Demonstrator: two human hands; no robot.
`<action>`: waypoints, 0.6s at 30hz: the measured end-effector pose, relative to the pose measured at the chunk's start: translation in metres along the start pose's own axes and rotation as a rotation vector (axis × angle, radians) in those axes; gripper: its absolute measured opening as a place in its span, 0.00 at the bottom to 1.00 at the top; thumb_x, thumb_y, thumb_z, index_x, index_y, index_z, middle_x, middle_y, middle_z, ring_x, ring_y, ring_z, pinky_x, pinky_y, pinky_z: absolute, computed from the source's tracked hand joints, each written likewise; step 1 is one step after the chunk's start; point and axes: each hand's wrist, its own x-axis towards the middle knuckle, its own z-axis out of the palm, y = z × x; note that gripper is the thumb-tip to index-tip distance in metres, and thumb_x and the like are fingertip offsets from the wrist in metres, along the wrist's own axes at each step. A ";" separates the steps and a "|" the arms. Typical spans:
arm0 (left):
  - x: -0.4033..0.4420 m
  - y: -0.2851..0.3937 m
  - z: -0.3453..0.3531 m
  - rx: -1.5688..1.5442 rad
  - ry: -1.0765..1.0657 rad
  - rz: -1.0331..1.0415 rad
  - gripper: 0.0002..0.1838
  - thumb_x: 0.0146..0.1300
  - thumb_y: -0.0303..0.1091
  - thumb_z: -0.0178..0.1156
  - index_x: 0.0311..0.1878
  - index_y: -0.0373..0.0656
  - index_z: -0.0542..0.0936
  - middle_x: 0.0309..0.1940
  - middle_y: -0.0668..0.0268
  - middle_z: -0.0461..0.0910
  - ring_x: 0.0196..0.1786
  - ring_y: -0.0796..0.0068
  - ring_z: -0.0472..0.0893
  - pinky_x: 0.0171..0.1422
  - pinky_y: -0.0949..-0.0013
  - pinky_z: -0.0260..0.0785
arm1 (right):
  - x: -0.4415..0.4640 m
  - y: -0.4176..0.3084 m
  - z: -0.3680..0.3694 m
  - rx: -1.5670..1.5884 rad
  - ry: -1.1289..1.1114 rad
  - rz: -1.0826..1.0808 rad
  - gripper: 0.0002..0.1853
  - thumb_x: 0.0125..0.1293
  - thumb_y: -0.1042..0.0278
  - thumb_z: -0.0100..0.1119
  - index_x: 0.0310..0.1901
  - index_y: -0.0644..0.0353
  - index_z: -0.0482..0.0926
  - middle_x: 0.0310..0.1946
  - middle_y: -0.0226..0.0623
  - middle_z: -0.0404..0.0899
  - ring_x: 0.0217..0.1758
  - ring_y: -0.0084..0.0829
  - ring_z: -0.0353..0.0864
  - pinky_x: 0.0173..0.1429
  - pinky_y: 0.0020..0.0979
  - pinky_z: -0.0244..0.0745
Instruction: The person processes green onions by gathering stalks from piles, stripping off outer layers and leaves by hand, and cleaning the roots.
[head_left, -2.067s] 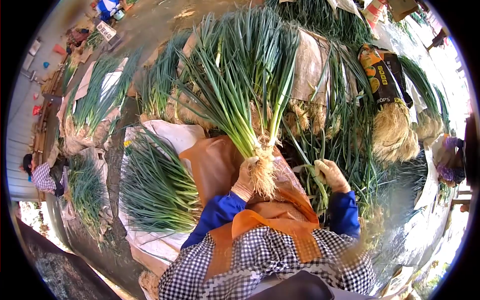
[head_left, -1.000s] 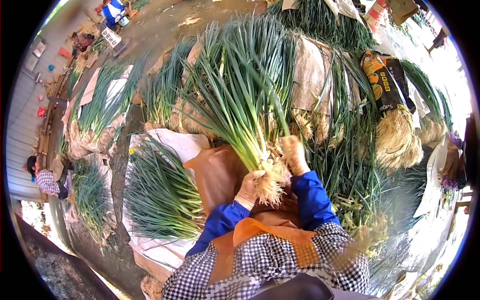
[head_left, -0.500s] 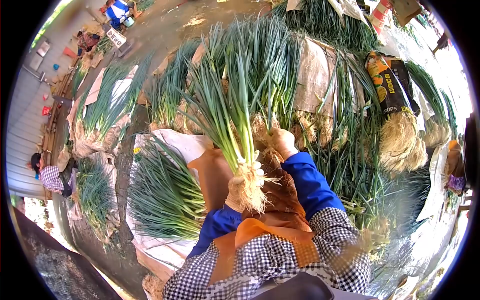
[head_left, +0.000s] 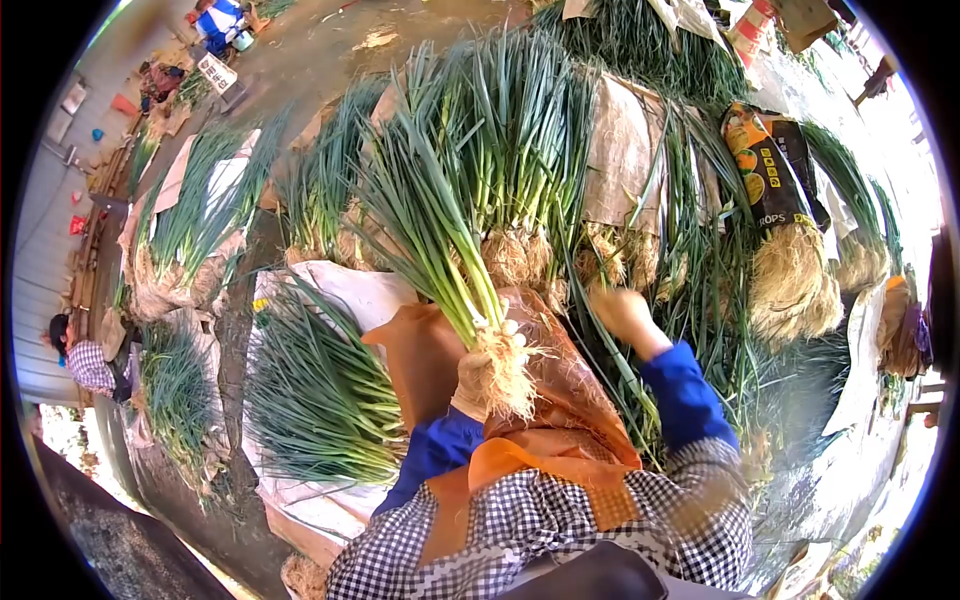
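Observation:
My left hand is closed around the lower stalks of a bunch of spring onions. White bulbs and pale stringy roots stick out beside the fingers, and the long green leaves point up and away to the left. My right hand is over the loose spring onions on my right, at the roots of a bundle. Its fingers are blurred and partly hidden, so whether it grips a stalk cannot be made out. An orange-brown apron covers my lap below the bunch.
Trimmed-looking spring onions lie on a white sheet at my left. Rooted bundles stand in front, beside a beige sack. A black printed bag lies over roots at right. Another person sits far left.
My right hand has moved away from the held bunch, to the right and down toward the loose spring onions. The bunch in my left hand leans a little more to the left.

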 end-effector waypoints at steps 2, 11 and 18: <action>0.000 0.000 0.000 0.107 0.082 -0.032 0.42 0.47 0.29 0.58 0.68 0.39 0.54 0.48 0.60 0.70 0.46 0.64 0.75 0.46 0.66 0.76 | 0.071 -0.035 -0.024 0.225 0.177 0.233 0.19 0.67 0.50 0.47 0.36 0.58 0.81 0.22 0.41 0.78 0.25 0.39 0.80 0.34 0.36 0.75; 0.006 -0.007 0.016 0.048 0.166 -0.147 0.36 0.48 0.26 0.54 0.65 0.34 0.59 0.54 0.50 0.72 0.54 0.59 0.75 0.59 0.59 0.70 | 0.056 -0.044 -0.023 1.386 -0.097 -0.077 0.10 0.62 0.64 0.58 0.40 0.61 0.78 0.33 0.33 0.80 0.35 0.24 0.78 0.42 0.28 0.73; 0.009 -0.039 0.003 0.164 0.204 -0.329 0.23 0.54 0.26 0.54 0.54 0.32 0.69 0.46 0.54 0.77 0.47 0.64 0.79 0.55 0.62 0.73 | -0.009 -0.050 0.011 1.611 -0.290 0.051 0.14 0.62 0.67 0.56 0.48 0.62 0.77 0.41 0.30 0.79 0.42 0.20 0.75 0.52 0.24 0.68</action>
